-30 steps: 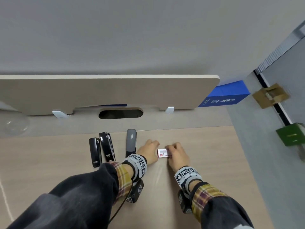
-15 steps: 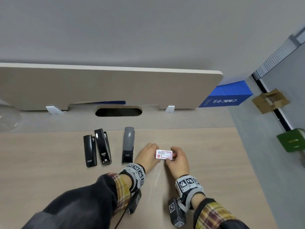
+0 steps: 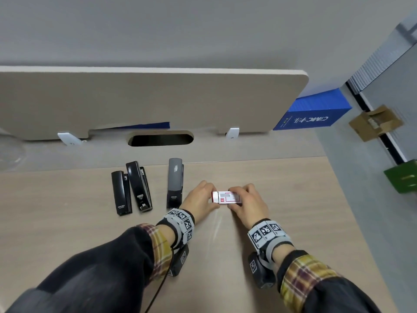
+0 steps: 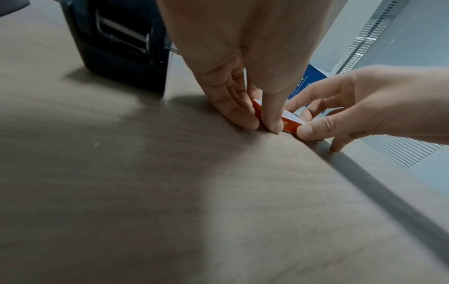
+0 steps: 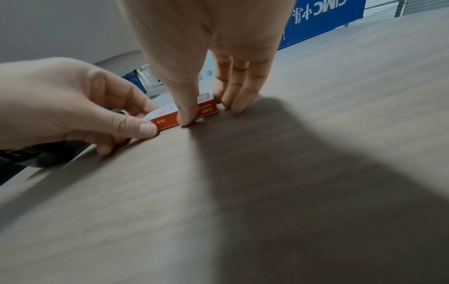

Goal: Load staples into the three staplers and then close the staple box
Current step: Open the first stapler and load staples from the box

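A small red-and-white staple box [image 3: 228, 197] lies flat on the wooden desk [image 3: 293, 199]. My left hand [image 3: 210, 198] pinches its left end between thumb and fingers [image 4: 261, 124]. My right hand [image 3: 235, 199] grips its right part, thumb on the near orange side and fingers behind [image 5: 209, 112]. A white strip shows at the box's left end. Left of my hands lie three staplers side by side: a grey stapler [image 3: 174, 181], a black stapler [image 3: 138, 186] and a shorter black stapler [image 3: 121, 195].
A beige divider panel [image 3: 146, 98] with a cable slot [image 3: 161, 139] closes off the desk's back. A blue box [image 3: 316, 111] stands at the back right. The desk's right edge [image 3: 352, 199] drops to the floor, where a cardboard box [image 3: 375, 122] and a green box [image 3: 402, 177] lie.
Both hands have stayed on the staple box. My right hand has drawn back slightly, uncovering more of the box's top, and a white strip now shows at its left end.
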